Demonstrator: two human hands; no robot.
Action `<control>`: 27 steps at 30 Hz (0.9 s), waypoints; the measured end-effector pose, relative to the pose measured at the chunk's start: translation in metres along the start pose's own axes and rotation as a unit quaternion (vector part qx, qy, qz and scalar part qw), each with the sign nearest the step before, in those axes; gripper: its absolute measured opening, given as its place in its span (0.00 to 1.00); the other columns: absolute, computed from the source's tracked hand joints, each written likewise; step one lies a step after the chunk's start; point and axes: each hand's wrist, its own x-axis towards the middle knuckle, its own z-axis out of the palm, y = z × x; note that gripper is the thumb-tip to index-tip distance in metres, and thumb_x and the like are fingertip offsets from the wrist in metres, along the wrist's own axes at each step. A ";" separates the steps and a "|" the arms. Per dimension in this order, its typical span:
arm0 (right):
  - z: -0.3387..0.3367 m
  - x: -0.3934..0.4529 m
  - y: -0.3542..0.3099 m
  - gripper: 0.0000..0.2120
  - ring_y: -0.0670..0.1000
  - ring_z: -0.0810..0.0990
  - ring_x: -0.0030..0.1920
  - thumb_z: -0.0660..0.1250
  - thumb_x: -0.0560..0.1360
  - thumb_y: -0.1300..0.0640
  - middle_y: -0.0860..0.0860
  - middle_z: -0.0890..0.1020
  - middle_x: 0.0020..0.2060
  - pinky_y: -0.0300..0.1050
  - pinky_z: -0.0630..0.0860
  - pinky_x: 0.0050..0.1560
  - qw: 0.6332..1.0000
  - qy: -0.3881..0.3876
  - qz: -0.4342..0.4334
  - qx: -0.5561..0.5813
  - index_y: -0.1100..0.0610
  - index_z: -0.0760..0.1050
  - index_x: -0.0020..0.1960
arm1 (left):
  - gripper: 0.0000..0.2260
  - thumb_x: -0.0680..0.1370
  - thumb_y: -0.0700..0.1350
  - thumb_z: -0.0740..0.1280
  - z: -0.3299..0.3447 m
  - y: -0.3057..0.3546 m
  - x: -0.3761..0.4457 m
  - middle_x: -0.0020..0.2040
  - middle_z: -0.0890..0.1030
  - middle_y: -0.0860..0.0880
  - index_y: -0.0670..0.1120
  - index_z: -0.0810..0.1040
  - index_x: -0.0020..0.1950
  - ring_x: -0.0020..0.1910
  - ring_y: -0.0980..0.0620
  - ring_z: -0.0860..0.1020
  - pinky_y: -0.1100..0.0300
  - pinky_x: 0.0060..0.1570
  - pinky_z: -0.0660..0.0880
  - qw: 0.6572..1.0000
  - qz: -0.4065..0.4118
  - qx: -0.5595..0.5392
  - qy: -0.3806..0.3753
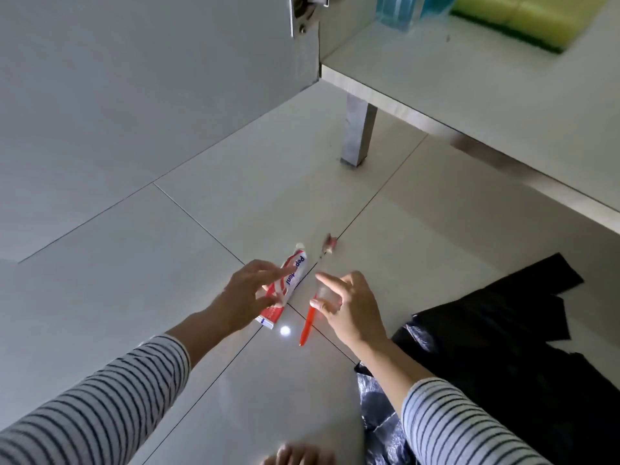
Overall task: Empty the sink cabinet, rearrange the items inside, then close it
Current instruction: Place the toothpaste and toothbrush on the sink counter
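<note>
centre frame: left hand (250, 293) spread loose over toothpaste tube (284, 290); right hand (349, 305) loose-fingered over toothbrush (307, 325), grip unclear.

Both hands hover open over toothpaste tube (288, 286) and toothbrush (307, 325) on floor tiles (134, 263)

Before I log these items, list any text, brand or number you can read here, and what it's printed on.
"Pep...dent": blue letters on the toothpaste tube lying on the floor; the middle letters are hidden by a finger of the left hand.
Small print at the tube's crimped end: too blurred to read.
Toothbrush, sponges, black plastic bag: no text visible.
</note>
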 end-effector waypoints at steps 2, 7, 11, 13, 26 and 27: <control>0.006 0.002 -0.004 0.21 0.53 0.76 0.34 0.78 0.62 0.54 0.56 0.75 0.41 0.34 0.69 0.40 1.000 -0.009 -0.005 -0.011 0.51 0.81 0.55 | 0.29 0.71 0.36 0.72 -0.001 -0.001 0.000 0.51 0.73 0.55 0.57 0.69 0.66 0.44 0.62 0.73 0.76 0.43 0.69 1.000 -0.008 0.007 -0.008; 0.014 0.000 -0.014 0.15 0.55 0.78 0.32 0.79 0.61 0.57 0.56 0.77 0.40 0.39 0.75 0.34 0.999 0.013 0.035 -0.033 0.55 0.81 0.47 | 0.28 0.73 0.37 0.70 -0.004 0.001 -0.003 0.52 0.76 0.53 0.57 0.68 0.69 0.42 0.56 0.75 0.77 0.41 0.68 0.999 -0.027 0.022 -0.011; 0.012 0.000 -0.015 0.12 0.56 0.75 0.37 0.68 0.70 0.63 0.58 0.77 0.43 0.42 0.73 0.45 0.995 0.017 0.094 -0.038 0.57 0.79 0.53 | 0.28 0.74 0.39 0.69 -0.007 0.006 -0.011 0.52 0.76 0.58 0.62 0.67 0.68 0.44 0.61 0.77 0.76 0.43 0.72 0.996 -0.083 -0.030 -0.006; 0.007 -0.004 -0.015 0.14 0.51 0.71 0.38 0.66 0.71 0.64 0.56 0.77 0.41 0.34 0.67 0.46 0.994 0.011 0.108 -0.010 0.55 0.80 0.56 | 0.28 0.74 0.41 0.69 -0.008 0.010 -0.017 0.53 0.78 0.58 0.65 0.66 0.67 0.46 0.61 0.78 0.74 0.45 0.72 0.994 -0.098 -0.057 -0.003; -0.207 -0.065 -0.173 0.17 0.39 0.79 0.35 0.72 0.71 0.62 0.48 0.81 0.40 0.29 0.76 0.41 0.978 -0.008 0.144 0.151 0.52 0.79 0.58 | 0.29 0.75 0.42 0.68 -0.143 0.199 -0.110 0.53 0.78 0.59 0.72 0.61 0.62 0.47 0.62 0.78 0.71 0.44 0.72 0.982 -0.091 -0.164 -0.010; -0.229 -0.071 -0.194 0.17 0.41 0.80 0.36 0.72 0.71 0.62 0.49 0.81 0.40 0.29 0.77 0.42 0.973 -0.018 0.155 0.169 0.52 0.79 0.59 | 0.29 0.75 0.42 0.68 -0.163 0.217 -0.118 0.53 0.79 0.59 0.73 0.61 0.61 0.47 0.62 0.78 0.73 0.41 0.72 0.981 -0.090 -0.172 -0.003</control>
